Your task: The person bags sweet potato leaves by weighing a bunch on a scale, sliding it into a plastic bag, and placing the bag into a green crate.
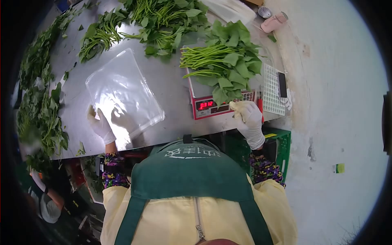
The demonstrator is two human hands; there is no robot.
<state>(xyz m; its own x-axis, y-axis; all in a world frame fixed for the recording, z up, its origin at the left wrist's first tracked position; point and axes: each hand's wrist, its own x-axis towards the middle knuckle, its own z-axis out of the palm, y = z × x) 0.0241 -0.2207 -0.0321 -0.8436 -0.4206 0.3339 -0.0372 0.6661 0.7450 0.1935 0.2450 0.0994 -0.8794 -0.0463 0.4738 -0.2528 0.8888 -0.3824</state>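
Left hand (100, 124) grasps bag (122, 92) edge; right hand (249, 118), grip unclear, overlaps scale (204, 107) half-hidden under greens (228, 65).

The table (171, 90) in front of you is bare metal, brushed smooth, with a dull sheen. The bag (122, 90) at your left hand (100, 124) is thin clear plastic, glossy and lightly wrinkled. That hand and your right hand (248, 118) both wear thin white gloves, matt and creased like rubber. The scale (212, 105) has a red plastic front. Your apron (192, 171) is matt green cloth, and the floor (335, 81) is rough, pale concrete.
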